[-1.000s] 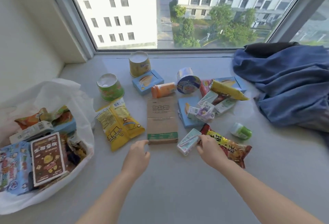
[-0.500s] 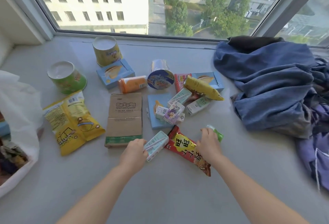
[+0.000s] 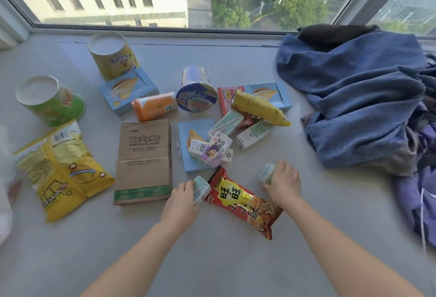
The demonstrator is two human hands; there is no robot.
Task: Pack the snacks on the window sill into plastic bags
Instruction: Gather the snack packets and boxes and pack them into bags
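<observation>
Snacks lie spread over the grey window sill (image 3: pixel 212 261). My left hand (image 3: pixel 181 202) grips a small teal drink carton (image 3: pixel 201 187) beside a red snack packet (image 3: pixel 245 202). To the packet's right, my right hand (image 3: pixel 283 182) grips a small green-and-white bottle (image 3: pixel 266 172). Behind them lie a brown cardboard box (image 3: pixel 144 162), a yellow chip bag (image 3: pixel 61 169), several small cartons (image 3: pixel 212 150) on a blue box, a yellow pouch (image 3: pixel 257 108), and green (image 3: pixel 50 101), yellow (image 3: pixel 113 55) and blue (image 3: pixel 195 91) cups. Only the white plastic bag's edge (image 3: pixel 4 202) shows at the far left.
A heap of blue and purple clothes (image 3: pixel 368 108) covers the sill's right side. The window frame (image 3: pixel 165 29) runs along the back. Bare sill lies in front, around my forearms.
The camera has moved in closer and to the right. My left hand closed on the teal carton. My right hand went from the carton past the red packet and took hold of the green bottle.
</observation>
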